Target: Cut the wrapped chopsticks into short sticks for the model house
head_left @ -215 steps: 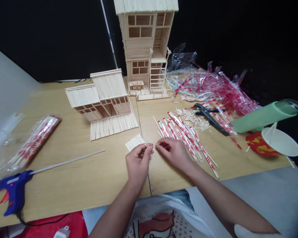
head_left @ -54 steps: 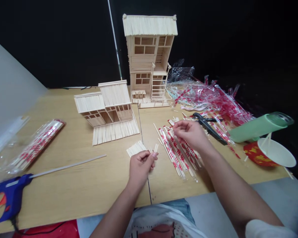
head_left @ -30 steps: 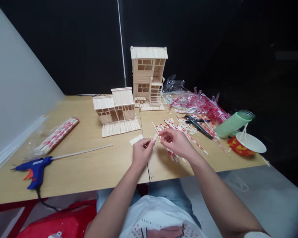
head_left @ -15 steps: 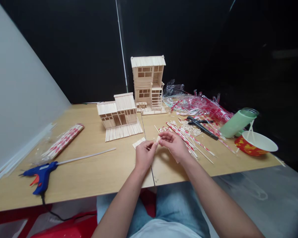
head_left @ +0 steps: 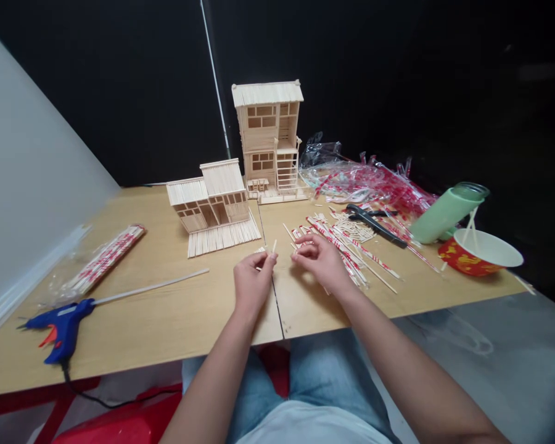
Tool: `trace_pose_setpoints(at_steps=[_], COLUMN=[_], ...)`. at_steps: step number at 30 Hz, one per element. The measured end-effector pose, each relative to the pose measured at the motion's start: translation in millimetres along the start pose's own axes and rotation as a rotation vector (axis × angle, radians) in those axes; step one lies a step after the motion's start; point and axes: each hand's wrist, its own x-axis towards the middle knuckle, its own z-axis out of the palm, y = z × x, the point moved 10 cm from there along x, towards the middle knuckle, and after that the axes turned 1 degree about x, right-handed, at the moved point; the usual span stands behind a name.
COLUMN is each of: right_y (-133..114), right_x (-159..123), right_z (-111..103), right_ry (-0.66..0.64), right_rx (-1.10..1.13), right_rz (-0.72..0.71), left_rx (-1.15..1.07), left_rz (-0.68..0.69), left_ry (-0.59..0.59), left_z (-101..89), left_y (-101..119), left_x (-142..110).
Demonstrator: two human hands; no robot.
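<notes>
Black wall panels (head_left: 139,80) stand behind a wood-toned tabletop (head_left: 166,327). On it, a tall stick house (head_left: 261,135) stands at the rear, with a low stick house (head_left: 213,203) to its front left. Clear and red wrappers (head_left: 370,182) lie to the tall house's right. A blue glue gun (head_left: 65,324) lies at the left. Wrapped chopsticks (head_left: 351,250) lie beside and beyond the right hand (head_left: 322,262). That hand is curled, thumb and fingertips close together; whether they grip a piece cannot be determined. The left hand (head_left: 251,285) is closed in a pinch on a short stick (head_left: 274,245). Stick position: between the hands, at the left fingertips, apart from the right. Its long axis projects up and away from the body, top leaning slightly right. Nearer hand: left.
</notes>
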Motion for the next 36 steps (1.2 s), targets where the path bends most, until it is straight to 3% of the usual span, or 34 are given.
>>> trace_pose_setpoints(at_steps=[4, 7, 11, 16, 24, 31, 36], right_y=[12, 14, 9, 6, 5, 0, -10], right_x=[-9, -15, -19, -23, -24, -44, -48], right_z=[7, 10, 13, 14, 14, 65, 78], right_ry=[-0.051, -0.061, -0.094, -0.097, -0.098, -0.406, -0.382], right_rx=[-0.211, -0.306, -0.374, -0.418, -0.459, -0.407, -0.508], right_rz=[-0.025, -0.054, -0.093, -0.116, -0.102, -0.046, -0.124], left_rx=[0.187, 0.567, 0.938, 1.113, 1.150, 0.980, 1.013], left_rz=[-0.014, -0.050, -0.119, -0.034, 0.067, 0.230, 0.311], left_ry=[0.022, 0.053, 0.013, -0.066, -0.121, -0.303, -0.290], left_z=[-47.5, -84.4, -105.3, -92.5, -71.2, -34.3, -25.9], left_y=[-12, -22, -30, -24, -15, 2, 4], left_x=[-15, -27, -33, -32, -37, -49, -50])
